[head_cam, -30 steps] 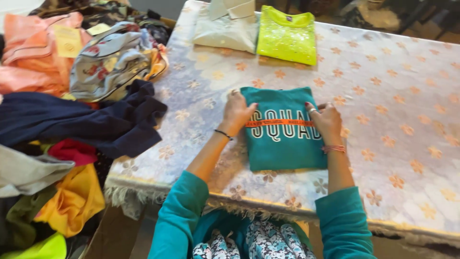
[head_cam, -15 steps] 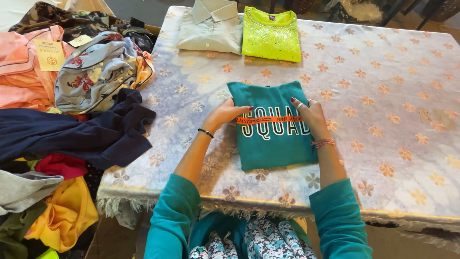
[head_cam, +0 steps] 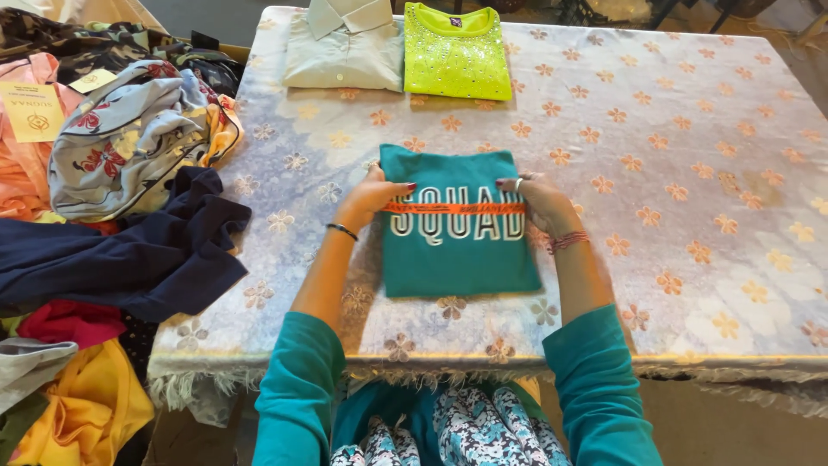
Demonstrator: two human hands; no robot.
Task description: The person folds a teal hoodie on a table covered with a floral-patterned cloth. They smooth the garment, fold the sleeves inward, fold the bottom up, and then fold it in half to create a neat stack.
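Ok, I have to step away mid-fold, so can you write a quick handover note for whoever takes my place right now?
Left hand: on the left edge of the folded teal sweatshirt, fingers on top.
Right hand: on its right edge, same grip.
The sweatshirt lies flat on the flowered tablecloth, print up.
Done: a pale green collared shirt and a neon yellow-green top lie folded side by side at the far edge.
Left: the teal sweatshirt is not yet with those two; a heap of unfolded clothes sits to the left.
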